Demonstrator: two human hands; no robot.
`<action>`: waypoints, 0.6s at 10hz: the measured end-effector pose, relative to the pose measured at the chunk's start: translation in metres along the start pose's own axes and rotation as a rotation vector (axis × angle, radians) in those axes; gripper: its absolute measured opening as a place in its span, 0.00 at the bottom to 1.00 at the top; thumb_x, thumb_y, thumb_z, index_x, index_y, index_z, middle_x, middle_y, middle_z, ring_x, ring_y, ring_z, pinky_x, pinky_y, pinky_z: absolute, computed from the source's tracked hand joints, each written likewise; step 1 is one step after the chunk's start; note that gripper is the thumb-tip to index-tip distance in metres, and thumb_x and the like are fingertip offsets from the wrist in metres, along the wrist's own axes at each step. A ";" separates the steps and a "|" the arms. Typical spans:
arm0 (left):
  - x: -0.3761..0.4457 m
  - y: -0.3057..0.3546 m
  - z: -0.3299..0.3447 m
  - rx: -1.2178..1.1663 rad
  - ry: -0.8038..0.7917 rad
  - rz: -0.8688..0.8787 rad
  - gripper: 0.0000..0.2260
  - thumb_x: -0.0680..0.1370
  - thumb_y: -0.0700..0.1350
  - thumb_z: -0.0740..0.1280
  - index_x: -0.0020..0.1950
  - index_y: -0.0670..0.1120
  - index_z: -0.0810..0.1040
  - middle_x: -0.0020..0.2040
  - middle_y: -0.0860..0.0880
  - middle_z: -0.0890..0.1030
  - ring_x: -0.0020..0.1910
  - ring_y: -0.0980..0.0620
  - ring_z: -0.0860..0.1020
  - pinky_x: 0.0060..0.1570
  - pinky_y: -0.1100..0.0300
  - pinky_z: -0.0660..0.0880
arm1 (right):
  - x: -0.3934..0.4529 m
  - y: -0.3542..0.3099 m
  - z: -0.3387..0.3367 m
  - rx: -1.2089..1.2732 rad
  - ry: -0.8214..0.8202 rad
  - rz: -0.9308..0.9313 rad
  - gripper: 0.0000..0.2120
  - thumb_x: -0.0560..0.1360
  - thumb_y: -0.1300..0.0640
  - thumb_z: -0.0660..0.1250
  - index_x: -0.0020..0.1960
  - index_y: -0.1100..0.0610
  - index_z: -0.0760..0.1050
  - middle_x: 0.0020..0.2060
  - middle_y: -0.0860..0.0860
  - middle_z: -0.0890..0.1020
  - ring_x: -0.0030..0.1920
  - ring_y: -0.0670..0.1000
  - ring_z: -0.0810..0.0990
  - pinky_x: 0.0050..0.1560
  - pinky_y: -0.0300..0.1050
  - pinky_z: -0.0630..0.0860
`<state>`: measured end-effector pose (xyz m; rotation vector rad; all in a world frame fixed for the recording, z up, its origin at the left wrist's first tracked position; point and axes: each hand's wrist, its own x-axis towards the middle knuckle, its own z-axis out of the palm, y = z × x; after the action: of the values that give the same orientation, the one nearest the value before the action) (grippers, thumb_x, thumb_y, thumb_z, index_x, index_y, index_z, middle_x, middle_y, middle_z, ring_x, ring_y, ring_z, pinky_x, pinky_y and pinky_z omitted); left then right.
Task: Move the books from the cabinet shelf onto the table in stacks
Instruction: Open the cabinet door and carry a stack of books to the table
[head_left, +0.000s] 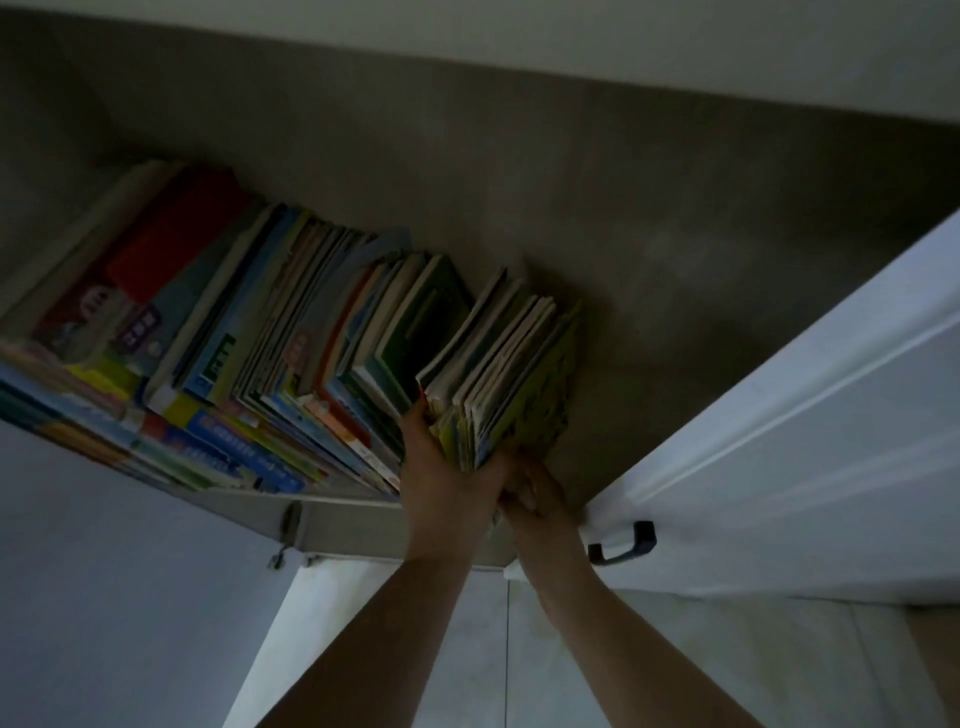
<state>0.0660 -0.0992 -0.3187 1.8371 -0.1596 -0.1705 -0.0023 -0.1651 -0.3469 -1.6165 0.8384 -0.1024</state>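
Observation:
I look up into a dim overhead cabinet. A long row of thin, colourful books (234, 332) stands on the cabinet shelf (343, 506), leaning to the right. At the row's right end a small bundle of thin books (511, 374) is separated from the rest. My left hand (449, 483) grips this bundle at its lower left edge, fingers pushed between it and the row. My right hand (535, 491) holds the bundle's lower right corner from below. Both forearms reach up from the bottom of the view. The table is out of view.
An open white cabinet door (810, 441) with a black handle (621, 543) hangs right beside my right wrist. A closed white door (104, 571) lies at the lower left, with a hinge (288, 525) under the shelf edge. The cabinet's back wall is grey.

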 end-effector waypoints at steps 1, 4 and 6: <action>-0.003 0.007 -0.022 -0.115 0.040 -0.025 0.31 0.62 0.47 0.75 0.62 0.45 0.69 0.48 0.53 0.79 0.46 0.54 0.79 0.39 0.66 0.75 | -0.017 -0.015 0.004 0.003 -0.049 -0.103 0.26 0.60 0.32 0.66 0.57 0.23 0.63 0.68 0.51 0.70 0.66 0.50 0.72 0.66 0.55 0.71; -0.038 0.033 -0.123 -0.352 0.077 -0.282 0.30 0.65 0.46 0.78 0.63 0.48 0.68 0.52 0.49 0.79 0.49 0.56 0.81 0.46 0.51 0.78 | -0.064 -0.052 0.011 -0.076 -0.049 -0.224 0.33 0.65 0.42 0.71 0.67 0.43 0.66 0.69 0.49 0.64 0.68 0.48 0.67 0.67 0.45 0.71; -0.066 0.067 -0.195 -0.392 -0.017 -0.359 0.15 0.73 0.40 0.70 0.54 0.56 0.72 0.49 0.54 0.80 0.42 0.58 0.82 0.42 0.56 0.75 | -0.091 -0.099 -0.008 -0.178 -0.104 -0.120 0.35 0.68 0.43 0.71 0.71 0.45 0.61 0.64 0.45 0.71 0.64 0.45 0.71 0.65 0.47 0.68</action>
<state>0.0389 0.0798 -0.2001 1.4596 0.1843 -0.4372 -0.0284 -0.1219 -0.2219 -1.8235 0.6851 -0.0286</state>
